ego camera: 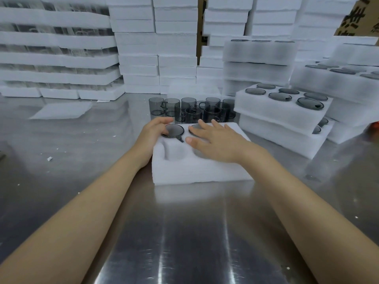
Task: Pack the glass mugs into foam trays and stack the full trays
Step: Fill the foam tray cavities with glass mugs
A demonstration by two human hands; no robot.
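Tray [196, 169] sits on the surface [184, 232]. Left hand [153, 132] curls round a mug [174, 130] in its far-left pocket; right hand [217, 142], fingers [204, 125] spread, covers the next mug [193, 127]. Loose mugs [190, 109] stand beyond.

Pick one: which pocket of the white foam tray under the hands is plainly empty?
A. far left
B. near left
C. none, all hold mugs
B: the near left pocket of the white foam tray shows bare foam, while a smoky grey glass mug fills the far left one.
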